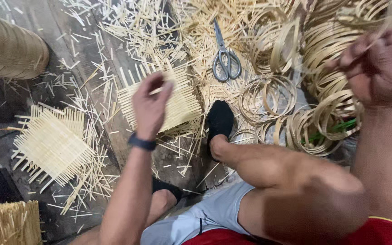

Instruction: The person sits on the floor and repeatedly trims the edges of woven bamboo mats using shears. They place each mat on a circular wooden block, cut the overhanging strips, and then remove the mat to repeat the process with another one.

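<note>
My left hand (150, 106) hovers over a woven square bamboo mat (184, 106) on the floor, its fingers pinched on a thin bamboo strip. My right hand (377, 68) is raised at the upper right over a heap of coiled bamboo rings (332, 50), closed on a thin pale strip that blurs upward. A dark band sits on my left wrist. My bent knee and black-socked foot (219, 120) rest beside the mat.
A second woven mat (53, 145) lies at the left. Scissors (225, 56) lie among loose bamboo sticks at the top centre. More bamboo rings (268, 97) lie right of the foot. A stack of woven pieces (7, 50) stands top left; a bundle of sticks (7, 222) bottom left.
</note>
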